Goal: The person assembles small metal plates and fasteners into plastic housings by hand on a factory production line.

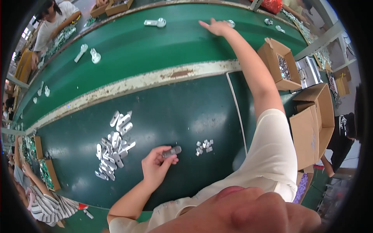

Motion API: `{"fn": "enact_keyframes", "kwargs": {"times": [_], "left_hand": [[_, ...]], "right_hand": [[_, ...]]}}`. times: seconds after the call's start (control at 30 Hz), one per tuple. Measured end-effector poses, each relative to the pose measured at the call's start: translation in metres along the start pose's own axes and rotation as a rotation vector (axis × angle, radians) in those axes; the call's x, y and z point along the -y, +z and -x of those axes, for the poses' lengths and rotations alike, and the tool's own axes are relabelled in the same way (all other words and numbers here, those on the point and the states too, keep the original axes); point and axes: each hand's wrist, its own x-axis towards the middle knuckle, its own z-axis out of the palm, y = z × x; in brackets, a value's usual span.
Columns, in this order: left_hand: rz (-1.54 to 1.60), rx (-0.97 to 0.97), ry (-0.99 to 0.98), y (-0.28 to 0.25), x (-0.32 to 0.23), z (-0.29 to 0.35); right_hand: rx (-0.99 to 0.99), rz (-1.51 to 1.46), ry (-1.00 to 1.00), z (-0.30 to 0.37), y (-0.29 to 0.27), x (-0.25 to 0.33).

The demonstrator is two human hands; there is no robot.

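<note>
Centrally, above the worktop (pixel 186 105) toward its near edge, my left hand (pixel 156 165) holds one grey elongated metal piece (pixel 172 151). Thumb and fingers pinch it around its left part, presumably to leave its upper face exposed to view.

My right hand (pixel 216 27) extends across the pale rail (pixel 171 73) at the worktop's far edge and over the green belt (pixel 128 37). Its thumb and a finger are spread wide; no object is visible between them. A whitish round-ended part (pixel 231 23) lies on the belt just beside this hand; whether they touch, I cannot tell.

Loose stock is grouped on the worktop by kind, which seems to serve separation: elongated pieces (pixel 115 145) are heaped toward the left edge, and small shiny blocks (pixel 204 146) are clustered to the right of my left hand. An open carton (pixel 278 64) stands at the far right corner, probably for reach, and holds small dark metallic parts (pixel 284 66).

Counts: one piece in my left hand; roughly two dozen elongated pieces in the heap, overlap preventing an exact figure; about ten small blocks. On the belt's left half, one slender silver part (pixel 81 53) and one rounded silver part (pixel 95 56) lie side by side, apart.
</note>
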Motion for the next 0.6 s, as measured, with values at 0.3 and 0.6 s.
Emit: {"fn": "enact_keyframes", "kwargs": {"times": [0.3,0.6], "left_hand": [[0.029,-0.045,0.036,-0.008,0.001,0.009],[0.073,-0.032,0.035,-0.004,0.000,0.012]], "right_hand": [[0.243,-0.394,-0.642,0.064,-0.041,0.033],[-0.339,-0.274,-0.630,0.109,0.015,0.094]]}}
